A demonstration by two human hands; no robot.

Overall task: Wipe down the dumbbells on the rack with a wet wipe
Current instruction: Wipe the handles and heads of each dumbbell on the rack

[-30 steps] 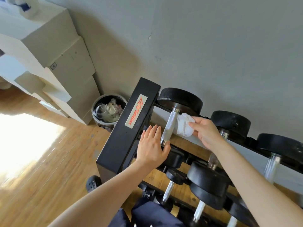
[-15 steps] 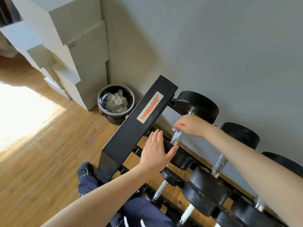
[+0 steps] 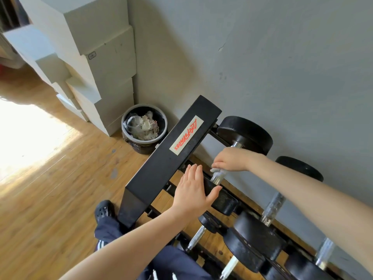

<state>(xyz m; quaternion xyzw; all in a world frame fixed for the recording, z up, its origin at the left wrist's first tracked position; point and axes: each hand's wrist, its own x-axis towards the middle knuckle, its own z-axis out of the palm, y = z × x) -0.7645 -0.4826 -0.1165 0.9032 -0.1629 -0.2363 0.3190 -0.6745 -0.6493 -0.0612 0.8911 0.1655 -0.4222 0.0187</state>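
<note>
The right hand [image 3: 232, 159] grips a white wipe [image 3: 219, 172] around the dumbbell [image 3: 245, 135] handle, while the left hand [image 3: 193, 191] rests flat, fingers straight, on its near weight

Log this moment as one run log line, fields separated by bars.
step: wiping dumbbell handle | right hand: grips wet wipe round handle | left hand: flat on near weight head | rack: top row

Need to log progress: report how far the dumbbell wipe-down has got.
Done: cannot tell. In hand: right hand grips the wet wipe around the end dumbbell's handle; left hand rests flat on its near head. Left: the other dumbbells on the rack are not being touched.
</note>
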